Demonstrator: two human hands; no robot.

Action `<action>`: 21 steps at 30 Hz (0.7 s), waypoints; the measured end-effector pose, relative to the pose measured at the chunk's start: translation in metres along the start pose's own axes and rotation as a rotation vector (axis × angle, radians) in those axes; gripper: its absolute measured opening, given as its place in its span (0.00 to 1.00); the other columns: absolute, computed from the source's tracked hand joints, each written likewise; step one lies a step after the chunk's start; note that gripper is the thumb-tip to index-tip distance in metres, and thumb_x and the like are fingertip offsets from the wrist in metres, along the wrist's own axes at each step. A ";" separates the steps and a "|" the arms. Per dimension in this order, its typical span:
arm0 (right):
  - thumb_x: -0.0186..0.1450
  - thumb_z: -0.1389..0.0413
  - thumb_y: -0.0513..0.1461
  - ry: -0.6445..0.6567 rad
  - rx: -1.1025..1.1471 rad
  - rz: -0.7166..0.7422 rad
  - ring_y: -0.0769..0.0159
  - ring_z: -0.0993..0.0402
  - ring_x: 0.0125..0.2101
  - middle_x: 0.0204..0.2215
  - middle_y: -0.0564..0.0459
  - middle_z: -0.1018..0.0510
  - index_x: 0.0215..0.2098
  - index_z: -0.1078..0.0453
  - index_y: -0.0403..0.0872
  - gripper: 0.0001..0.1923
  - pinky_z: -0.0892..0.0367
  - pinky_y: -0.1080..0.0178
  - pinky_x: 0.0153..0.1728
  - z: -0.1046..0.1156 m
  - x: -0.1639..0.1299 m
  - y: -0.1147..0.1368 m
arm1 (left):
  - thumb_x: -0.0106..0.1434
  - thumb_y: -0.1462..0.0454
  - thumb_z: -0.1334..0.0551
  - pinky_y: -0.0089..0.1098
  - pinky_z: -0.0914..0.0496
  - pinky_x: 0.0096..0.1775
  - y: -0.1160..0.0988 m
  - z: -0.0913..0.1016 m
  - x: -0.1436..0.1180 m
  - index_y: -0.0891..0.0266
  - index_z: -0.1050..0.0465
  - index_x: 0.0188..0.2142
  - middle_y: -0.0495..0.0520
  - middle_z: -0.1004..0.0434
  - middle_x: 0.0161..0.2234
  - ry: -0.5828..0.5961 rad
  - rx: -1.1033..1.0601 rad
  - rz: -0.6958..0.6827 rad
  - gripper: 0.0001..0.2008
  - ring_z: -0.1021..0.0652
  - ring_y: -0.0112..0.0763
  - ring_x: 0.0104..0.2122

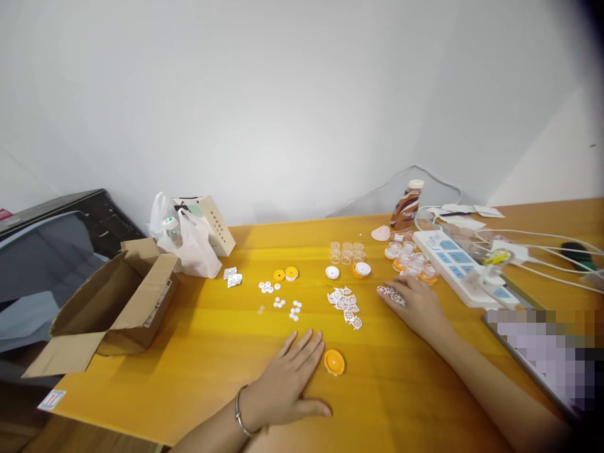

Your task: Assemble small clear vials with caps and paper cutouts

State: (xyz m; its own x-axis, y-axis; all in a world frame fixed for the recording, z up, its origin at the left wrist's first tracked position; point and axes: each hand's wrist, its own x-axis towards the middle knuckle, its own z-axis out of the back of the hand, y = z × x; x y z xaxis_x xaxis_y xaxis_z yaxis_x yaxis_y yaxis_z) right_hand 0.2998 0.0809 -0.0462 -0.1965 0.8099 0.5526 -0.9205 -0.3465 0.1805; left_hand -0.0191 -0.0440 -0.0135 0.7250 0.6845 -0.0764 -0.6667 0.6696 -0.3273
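Note:
My left hand [290,380] lies flat on the table with its fingers spread and holds nothing. Just right of its fingertips sits an orange round dish-shaped part [335,362] with a small white centre. My right hand [419,307] is farther off to the right, its thumb and fingers around some white openwork pieces [391,294]; the fingers partly cover them. To its left is a loose pile of similar white openwork discs [346,303]. Behind the pile stand clear plastic cups [346,253], a white disc [332,272] and a white disc on an orange part [362,269].
Small white round pieces [295,309] and yellow discs [279,275] lie left of centre, near foil packets [234,280]. An open cardboard box [136,302] and plastic bag [195,245] stand left. Right are clear-and-orange parts [411,261], a bottle [404,207], a power strip [460,267] and cables.

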 end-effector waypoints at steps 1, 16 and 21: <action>0.61 0.52 0.47 0.005 -0.017 -0.004 0.53 0.30 0.38 0.36 0.44 0.26 0.35 0.25 0.47 0.17 0.36 0.54 0.37 0.000 -0.001 0.001 | 0.57 0.42 0.52 0.50 0.57 0.59 0.000 0.001 0.001 0.61 0.70 0.62 0.60 0.65 0.63 0.003 0.002 0.003 0.43 0.57 0.45 0.62; 0.62 0.50 0.45 -0.069 0.375 -0.211 0.51 0.34 0.44 0.39 0.43 0.25 0.31 0.28 0.47 0.12 0.43 0.51 0.44 0.031 -0.001 0.035 | 0.62 0.53 0.47 0.45 0.47 0.58 -0.002 0.017 0.004 0.57 0.44 0.56 0.57 0.48 0.60 -0.298 -0.275 0.132 0.25 0.45 0.39 0.60; 0.57 0.49 0.55 0.249 1.043 -0.444 0.67 0.32 0.20 0.21 0.53 0.27 0.28 0.32 0.47 0.20 0.37 0.63 0.24 0.031 -0.008 0.073 | 0.64 0.64 0.49 0.37 0.36 0.48 0.009 0.040 0.042 0.59 0.31 0.44 0.54 0.28 0.43 -0.470 -0.165 0.066 0.12 0.30 0.32 0.44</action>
State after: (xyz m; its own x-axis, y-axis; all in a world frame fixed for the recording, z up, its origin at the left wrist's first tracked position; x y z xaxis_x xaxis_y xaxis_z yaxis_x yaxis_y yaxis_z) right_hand 0.2445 0.0349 -0.0122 -0.0935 0.9886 0.1180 -0.2229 -0.1363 0.9653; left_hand -0.0019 0.0020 0.0176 0.5006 0.8050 0.3184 -0.6447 0.5921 -0.4835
